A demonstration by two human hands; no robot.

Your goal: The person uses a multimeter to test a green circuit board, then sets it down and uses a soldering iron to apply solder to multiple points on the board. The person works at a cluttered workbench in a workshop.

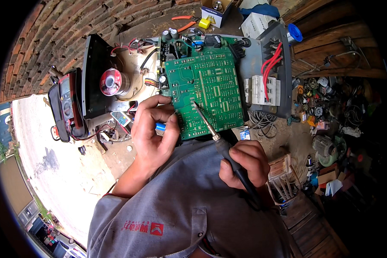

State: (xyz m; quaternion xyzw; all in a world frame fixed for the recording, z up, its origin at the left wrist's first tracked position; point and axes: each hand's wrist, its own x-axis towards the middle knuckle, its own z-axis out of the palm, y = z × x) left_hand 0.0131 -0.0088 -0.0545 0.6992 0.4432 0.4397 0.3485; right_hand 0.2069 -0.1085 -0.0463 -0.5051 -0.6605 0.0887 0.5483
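Left hand (152, 131) pinches green circuit board (206, 92) edge, small blue part (160, 126) in fingers. Right hand (244, 165) clenched round soldering iron (219, 139), tip on board.

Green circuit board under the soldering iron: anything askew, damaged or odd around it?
No damage shows. The green circuit board is lifted out and tilted over its open grey case, steadied by the left hand. The right hand holds the soldering iron, tip on the board.
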